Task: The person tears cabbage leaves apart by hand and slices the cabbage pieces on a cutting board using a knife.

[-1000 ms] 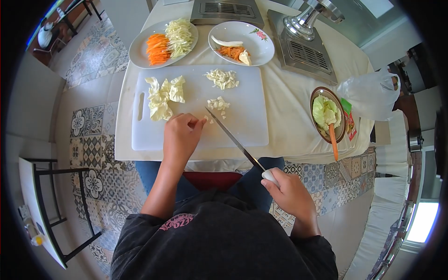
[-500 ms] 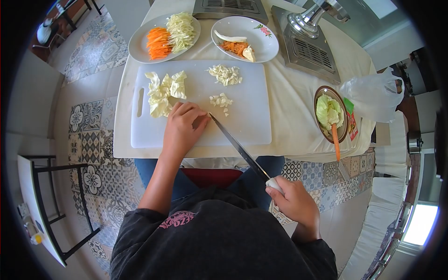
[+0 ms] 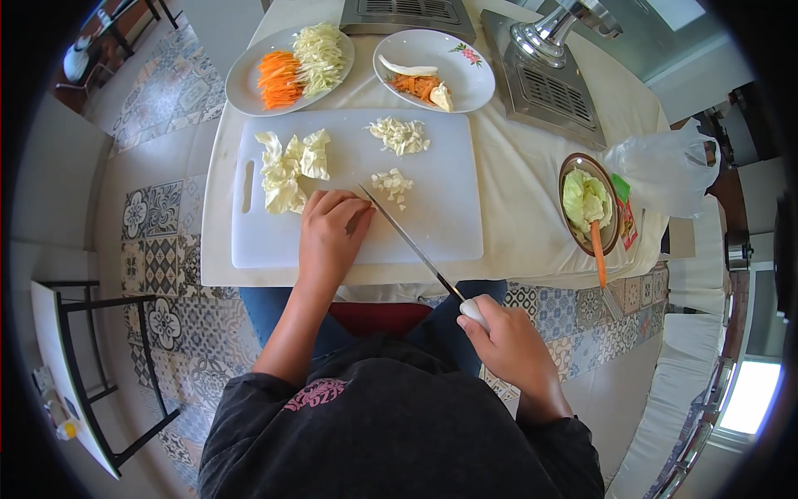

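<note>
My right hand (image 3: 507,337) is wrapped round the pale handle of a long knife (image 3: 409,239), whose tip lies over the white cutting board (image 3: 440,229) beside my left fingertips. With fingers bent and pressed together, my left hand (image 3: 331,229) rests on the board; anything under the fingertips is hidden. Cabbage leaf pieces (image 3: 287,170) lie just beyond it. Right of the fingertips is a small heap of chopped white bits (image 3: 391,183), with a larger chopped pile (image 3: 399,135) farther back.
Behind the board stand a plate of shredded carrot and cabbage (image 3: 238,83) and a flowered plate (image 3: 474,87). Metal stoves (image 3: 553,91) are at the back. To the right are a brown-rimmed bowl (image 3: 565,212), a plastic bag (image 3: 665,166) and a red-green packet (image 3: 625,224).
My left hand has moved slightly right along the board since the earliest frame. The knife dipped towards the user's side at the fingertips, then its tip rose away again.
</note>
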`<state>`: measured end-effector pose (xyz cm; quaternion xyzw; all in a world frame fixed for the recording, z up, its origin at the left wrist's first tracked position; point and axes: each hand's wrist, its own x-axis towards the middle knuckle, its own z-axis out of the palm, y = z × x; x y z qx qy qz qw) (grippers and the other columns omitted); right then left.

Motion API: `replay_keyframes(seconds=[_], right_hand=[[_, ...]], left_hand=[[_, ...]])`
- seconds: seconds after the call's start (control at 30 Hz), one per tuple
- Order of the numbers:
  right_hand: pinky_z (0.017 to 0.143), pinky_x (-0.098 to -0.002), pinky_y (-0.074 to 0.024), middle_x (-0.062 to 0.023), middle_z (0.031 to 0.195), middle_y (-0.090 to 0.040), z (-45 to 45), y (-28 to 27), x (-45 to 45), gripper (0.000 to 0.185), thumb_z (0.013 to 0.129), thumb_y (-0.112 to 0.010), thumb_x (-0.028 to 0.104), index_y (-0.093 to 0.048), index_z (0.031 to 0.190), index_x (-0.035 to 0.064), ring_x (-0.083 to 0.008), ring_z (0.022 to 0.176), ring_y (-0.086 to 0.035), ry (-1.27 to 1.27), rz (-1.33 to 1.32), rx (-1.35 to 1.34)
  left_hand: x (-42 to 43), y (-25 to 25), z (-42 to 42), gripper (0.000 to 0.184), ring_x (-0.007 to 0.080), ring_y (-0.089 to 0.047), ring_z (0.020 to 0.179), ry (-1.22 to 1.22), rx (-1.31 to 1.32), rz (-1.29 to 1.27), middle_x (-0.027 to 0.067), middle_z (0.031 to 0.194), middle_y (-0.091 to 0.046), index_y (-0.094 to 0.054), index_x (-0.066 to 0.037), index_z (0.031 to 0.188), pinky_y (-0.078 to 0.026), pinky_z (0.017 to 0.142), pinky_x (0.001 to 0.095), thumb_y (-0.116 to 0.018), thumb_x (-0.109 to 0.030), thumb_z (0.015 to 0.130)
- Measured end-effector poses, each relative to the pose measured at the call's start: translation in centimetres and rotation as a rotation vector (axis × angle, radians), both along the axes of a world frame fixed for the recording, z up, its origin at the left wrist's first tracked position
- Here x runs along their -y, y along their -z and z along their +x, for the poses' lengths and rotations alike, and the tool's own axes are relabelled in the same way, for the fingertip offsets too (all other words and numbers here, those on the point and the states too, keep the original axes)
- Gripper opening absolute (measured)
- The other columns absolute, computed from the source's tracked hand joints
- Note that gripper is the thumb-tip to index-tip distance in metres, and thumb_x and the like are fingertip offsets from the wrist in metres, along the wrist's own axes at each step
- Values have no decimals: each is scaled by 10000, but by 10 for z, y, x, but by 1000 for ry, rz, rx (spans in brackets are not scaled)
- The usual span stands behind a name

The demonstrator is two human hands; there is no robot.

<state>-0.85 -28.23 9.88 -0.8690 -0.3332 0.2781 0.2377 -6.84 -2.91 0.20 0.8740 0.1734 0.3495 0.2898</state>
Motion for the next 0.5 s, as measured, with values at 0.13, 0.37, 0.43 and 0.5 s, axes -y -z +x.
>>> replay_keyframes(seconds=[0.13,0.37,0.43,0.5], right_hand=[[589,-484,-437,-234,694,-605,3,-2,-1,221,934,-598,214,-557,896,0,-442,698,-605,-6,-43,-7],[590,-561,-460,-263,662,-611,12,-8,4,266,972,-539,230,-478,912,-21,-475,670,-609,-143,-161,33],[587,-560,-468,-261,665,-615,16,0,-2,270,978,-529,234,-474,926,-25,-470,668,-614,-180,-167,60],[582,-557,-477,-257,667,-619,19,11,-11,275,983,-521,238,-470,933,-27,-460,665,-620,-202,-116,103]], left_hand=[[0,3,1,101,275,-586,808,-11,6,-17,65,868,-683,-716,-23,836,-501,732,374,-755,-16,743],[1,1,2,91,267,-590,815,-21,9,-89,65,861,-693,-728,-22,823,-507,738,367,-757,-15,736],[-1,3,1,96,266,-592,818,-24,-8,-78,65,872,-695,-730,-21,825,-510,740,365,-758,-15,733],[-1,4,2,100,266,-593,821,-22,-12,-64,65,881,-696,-730,-20,826,-512,742,364,-759,-15,730]])
